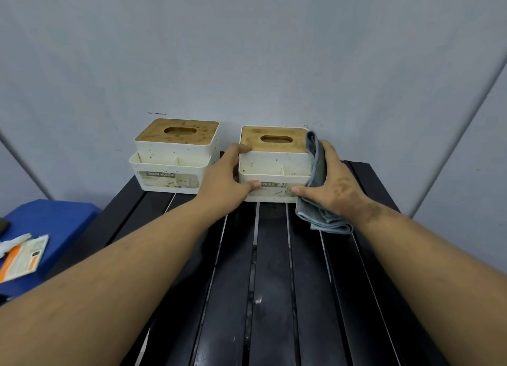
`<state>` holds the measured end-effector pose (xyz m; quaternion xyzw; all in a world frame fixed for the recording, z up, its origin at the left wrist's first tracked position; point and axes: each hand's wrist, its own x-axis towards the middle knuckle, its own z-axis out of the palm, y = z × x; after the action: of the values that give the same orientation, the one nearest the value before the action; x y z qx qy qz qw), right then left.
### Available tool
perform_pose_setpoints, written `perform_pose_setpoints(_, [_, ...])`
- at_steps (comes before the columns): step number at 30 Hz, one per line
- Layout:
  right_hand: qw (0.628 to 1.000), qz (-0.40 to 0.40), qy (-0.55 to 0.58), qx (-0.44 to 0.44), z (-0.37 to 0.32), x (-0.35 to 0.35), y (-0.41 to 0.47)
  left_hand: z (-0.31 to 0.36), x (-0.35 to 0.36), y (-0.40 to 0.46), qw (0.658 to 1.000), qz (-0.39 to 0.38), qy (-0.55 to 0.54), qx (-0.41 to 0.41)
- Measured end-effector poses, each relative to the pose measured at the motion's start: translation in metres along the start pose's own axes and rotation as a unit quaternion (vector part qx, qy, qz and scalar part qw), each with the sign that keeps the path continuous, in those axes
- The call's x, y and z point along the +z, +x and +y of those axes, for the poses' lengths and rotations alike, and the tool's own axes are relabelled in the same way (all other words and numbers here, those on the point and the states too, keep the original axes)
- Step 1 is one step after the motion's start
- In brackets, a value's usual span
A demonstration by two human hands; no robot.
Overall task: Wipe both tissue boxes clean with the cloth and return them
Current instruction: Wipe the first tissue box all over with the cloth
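Observation:
Two white tissue boxes with stained wooden lids stand side by side at the far end of a black slatted table (274,269), against the wall. The left tissue box (172,160) stands untouched. My left hand (229,178) grips the left side of the right tissue box (274,168), thumb on its front. My right hand (333,184) presses a folded grey cloth (318,168) against that box's right side, thumb on the front. Part of the cloth hangs down below my palm onto the table.
A blue surface (52,217) lies low at the left, with an orange-and-white paper packet (23,256) on it. A pale grey wall (247,50) rises directly behind the boxes. The table's slats run toward me.

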<state>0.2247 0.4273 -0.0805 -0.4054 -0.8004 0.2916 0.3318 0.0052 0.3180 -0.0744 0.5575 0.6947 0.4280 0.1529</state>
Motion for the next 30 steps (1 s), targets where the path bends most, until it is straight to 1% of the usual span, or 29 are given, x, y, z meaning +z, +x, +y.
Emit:
perform_pose_setpoints(4, [1.0, 0.003, -0.005, -0.006, -0.007, -0.001, -0.008, 0.008, -0.002, -0.009, 1.0, 0.002, 0.0, -0.002])
perform_pose_setpoints(7, [1.0, 0.004, -0.021, 0.003, -0.021, -0.006, -0.026, 0.019, -0.011, -0.032, 1.0, 0.003, -0.01, -0.006])
perform_pose_setpoints(14, [0.999, 0.004, -0.038, -0.024, -0.095, -0.04, -0.108, 0.059, -0.06, -0.121, 1.0, 0.001, -0.016, 0.01])
perform_pose_setpoints(18, [0.998, -0.02, -0.05, 0.012, -0.136, -0.044, -0.174, 0.071, -0.087, -0.187, 1.0, -0.012, -0.025, -0.004])
perform_pose_setpoints(22, [0.995, -0.042, -0.063, 0.059, -0.166, -0.039, -0.233, 0.068, -0.096, -0.241, 0.998, -0.027, -0.045, -0.03])
perform_pose_setpoints(25, [0.991, -0.049, -0.08, 0.091, -0.176, -0.033, -0.268, 0.063, -0.099, -0.272, 0.998, -0.038, -0.036, -0.04])
perform_pose_setpoints(30, [0.989, -0.059, -0.082, 0.108, -0.184, -0.024, -0.3, 0.052, -0.099, -0.307, 0.998, -0.034, -0.027, -0.043])
